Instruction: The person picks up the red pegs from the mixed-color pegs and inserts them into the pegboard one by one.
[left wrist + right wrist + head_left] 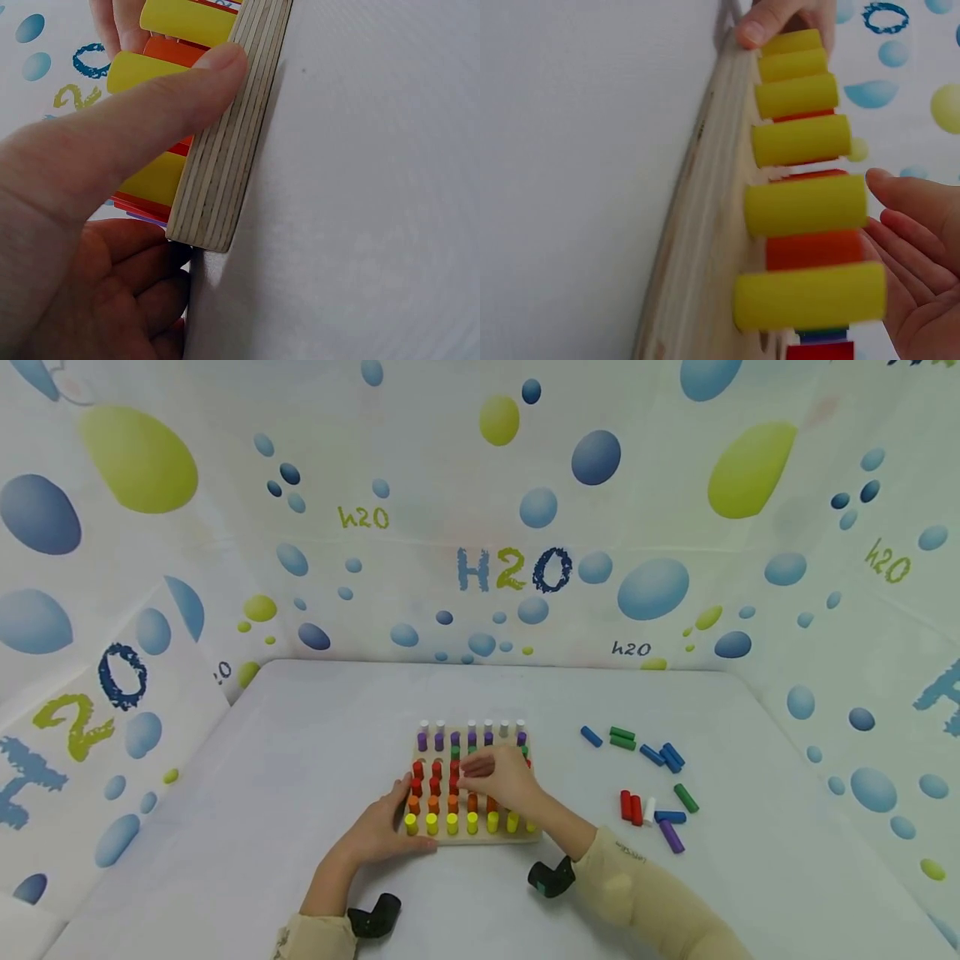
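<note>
A wooden pegboard (480,839) stands on the white table, filled with rows of white, purple, green, red, orange and yellow pegs (452,824). My left hand (375,827) holds its near left corner; the thumb (217,67) presses the front edge and the fingers lie along the left side. Over the middle of the board is my right hand (504,777), its fingertips close to the red pegs (454,768). In the right wrist view, the right hand (922,255) has thumb and fingers apart, and no peg shows between them. This hand covers some pegs behind it.
Right of the board lie loose pegs: blue pegs (651,755), green pegs (622,738), red pegs (636,810), a white peg (649,812) and a purple peg (672,837). Black wrist cameras (551,877) hang by both sleeves. A patterned curtain (420,568) surrounds the table.
</note>
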Motion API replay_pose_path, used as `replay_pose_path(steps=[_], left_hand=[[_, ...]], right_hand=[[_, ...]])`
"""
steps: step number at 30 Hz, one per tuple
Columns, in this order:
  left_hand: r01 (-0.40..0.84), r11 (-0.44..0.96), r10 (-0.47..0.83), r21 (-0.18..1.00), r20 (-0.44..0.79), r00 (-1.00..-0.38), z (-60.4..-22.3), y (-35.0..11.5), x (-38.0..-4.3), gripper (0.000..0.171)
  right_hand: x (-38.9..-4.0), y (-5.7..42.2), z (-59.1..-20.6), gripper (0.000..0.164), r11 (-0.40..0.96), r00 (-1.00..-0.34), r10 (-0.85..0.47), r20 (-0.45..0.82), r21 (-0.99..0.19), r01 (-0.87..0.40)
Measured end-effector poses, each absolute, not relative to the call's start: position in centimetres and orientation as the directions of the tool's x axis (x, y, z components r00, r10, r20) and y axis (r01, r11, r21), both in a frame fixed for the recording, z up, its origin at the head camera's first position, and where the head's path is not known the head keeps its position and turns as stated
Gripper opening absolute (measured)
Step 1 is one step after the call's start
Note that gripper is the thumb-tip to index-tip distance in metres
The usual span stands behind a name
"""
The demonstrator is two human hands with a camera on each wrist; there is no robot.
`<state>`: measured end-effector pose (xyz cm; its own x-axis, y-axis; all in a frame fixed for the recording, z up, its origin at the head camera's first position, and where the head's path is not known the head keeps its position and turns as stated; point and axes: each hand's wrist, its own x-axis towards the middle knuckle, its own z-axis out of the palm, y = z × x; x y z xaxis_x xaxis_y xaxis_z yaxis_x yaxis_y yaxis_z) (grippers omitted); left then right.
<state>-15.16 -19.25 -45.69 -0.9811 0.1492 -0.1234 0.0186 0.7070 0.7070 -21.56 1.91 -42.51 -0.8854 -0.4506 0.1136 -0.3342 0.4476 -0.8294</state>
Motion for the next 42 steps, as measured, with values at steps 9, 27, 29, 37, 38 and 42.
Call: replay_pose_path(steps=[9,27,29,37,38,42], left_hand=[[0.0,0.704,0.134,0.71,-0.132,-0.982,-45.5,-19.1,-15.2,0.114],[0.003,0.708,0.136,0.706,-0.132,-0.982,-45.6,-19.0,-15.1,0.114],[0.012,0.707,0.142,0.707,-0.126,-0.982,-45.6,-19.1,-15.1,0.114],[0.016,0.703,0.149,0.711,-0.126,-0.981,-45.7,-19.1,-15.2,0.114],[0.014,0.705,0.148,0.709,-0.128,-0.981,-45.7,-19.1,-15.2,0.114],[0.012,0.706,0.145,0.708,-0.127,-0.981,-45.8,-19.1,-15.2,0.114]], right_hand=[[-21.4,5.0,-41.1,0.026,0.447,-0.896,-0.416,0.156,-0.823,-0.351],[-20.7,11.6,-40.3,0.029,0.599,-0.961,-0.225,0.162,-0.755,-0.268],[-20.7,12.3,-40.3,0.029,0.609,-0.962,-0.213,0.172,-0.747,-0.268],[-20.5,15.4,-41.1,0.03,0.631,-0.972,-0.162,0.172,-0.739,-0.236],[-20.5,15.8,-41.2,0.03,0.64,-0.973,-0.156,0.168,-0.733,-0.229],[-20.3,17.2,-41.5,0.03,0.665,-0.976,-0.135,0.173,-0.714,-0.218]])
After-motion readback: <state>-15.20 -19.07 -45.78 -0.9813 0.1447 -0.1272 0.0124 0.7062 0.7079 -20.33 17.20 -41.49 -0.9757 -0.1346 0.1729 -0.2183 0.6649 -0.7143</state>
